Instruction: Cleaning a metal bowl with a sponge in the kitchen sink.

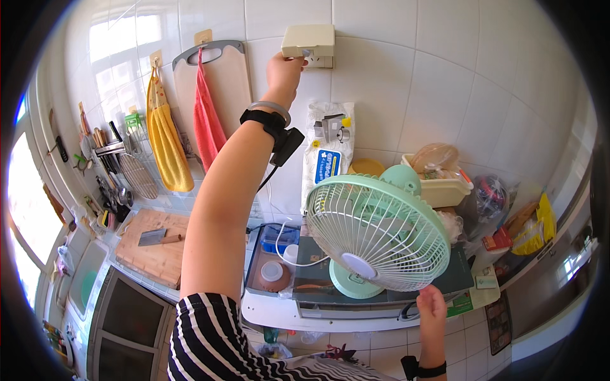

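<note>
My left hand [283, 76] is raised to the wall and grips the lower edge of a cream socket cover [310, 40]. The cover is tilted up, and part of the wall socket [320, 62] shows beneath it. My fingertips are partly hidden there. A mint-green table fan [379, 233] stands on a dark box [310, 281], its white-wired grille tipped upward. My right hand [431, 302] is beside the grille's lower right rim with fingers curled; whether it touches the rim is unclear. A white cord [298, 263] runs from near the fan toward the wall.
A cleaver [159, 237] lies on a wooden cutting board [138, 257] at left. Yellow [167, 143] and red [208, 114] towels hang on the wall. Behind the fan stand a printed packet [329, 143] and a cream basket [441, 190]. A blue container [280, 238] sits left of the fan.
</note>
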The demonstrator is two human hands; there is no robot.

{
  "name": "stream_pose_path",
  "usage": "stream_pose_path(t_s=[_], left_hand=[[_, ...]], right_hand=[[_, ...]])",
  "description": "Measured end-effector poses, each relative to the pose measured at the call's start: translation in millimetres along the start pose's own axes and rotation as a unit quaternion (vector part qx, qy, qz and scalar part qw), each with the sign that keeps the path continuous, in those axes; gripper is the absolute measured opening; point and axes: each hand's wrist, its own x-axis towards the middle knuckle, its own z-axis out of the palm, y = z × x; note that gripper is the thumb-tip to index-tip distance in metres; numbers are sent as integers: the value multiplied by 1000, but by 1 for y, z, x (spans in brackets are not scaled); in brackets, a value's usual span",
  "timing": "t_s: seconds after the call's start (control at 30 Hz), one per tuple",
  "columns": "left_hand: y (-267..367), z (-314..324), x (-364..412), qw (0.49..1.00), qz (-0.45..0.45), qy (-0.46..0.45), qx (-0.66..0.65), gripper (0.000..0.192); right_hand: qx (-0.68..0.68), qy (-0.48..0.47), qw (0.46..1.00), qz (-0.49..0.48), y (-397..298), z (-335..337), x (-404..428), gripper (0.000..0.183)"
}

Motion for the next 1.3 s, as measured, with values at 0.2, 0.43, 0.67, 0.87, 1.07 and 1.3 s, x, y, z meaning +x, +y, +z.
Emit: stream_pose_path(t_s=[0.2,0.43,0.67,0.87,1.07,1.3], left_hand=[[5,11,8,1000,5,-4,20,19],[17,-1,10,999,37,16,-11,17],[23,26,9,994,48,5,-95,14],[21,18,30,966,102,-1,239,22],[26,9,20,817,270,3,509,26],[22,22,25,788,273,5,552,20]], right_hand=[[-21,18,999,-17,-15,-9,6,26],[-137,14,933,-333,-163,8,142,17],[-258,-86,810,-519,-264,100,250,17],[-384,-67,651,-651,-294,205,276,26],[-390,13,571,-723,-305,256,306,28],[-349,-24,588,-730,-327,259,315,26]])
